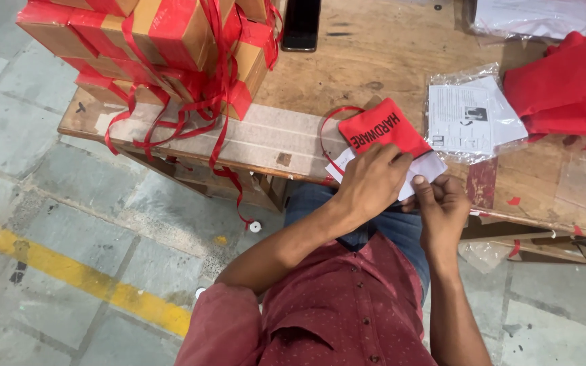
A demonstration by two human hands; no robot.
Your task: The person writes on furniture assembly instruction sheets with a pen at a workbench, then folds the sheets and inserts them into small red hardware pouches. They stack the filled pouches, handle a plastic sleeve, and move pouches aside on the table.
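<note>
A small red fabric pouch (pixel 381 127) with black print and a thin red drawstring (pixel 325 132) lies at the front edge of the wooden table (pixel 388 54). A white folded paper (pixel 431 166) sticks out from under it. My left hand (pixel 371 181) grips the pouch's near end together with the paper, fingers curled over them. My right hand (pixel 442 203) sits just to the right and below, pinching the paper's lower edge. Both hands almost touch, above my lap.
Brown cardboard boxes (pixel 150 41) bound with red tape and ribbon are stacked at the table's left end. A black phone (pixel 301 24) lies behind them. A clear plastic bag with a printed sheet (pixel 466 115) and red fabric bags (pixel 564 88) lie to the right. The grey floor has a yellow line (pixel 83 274).
</note>
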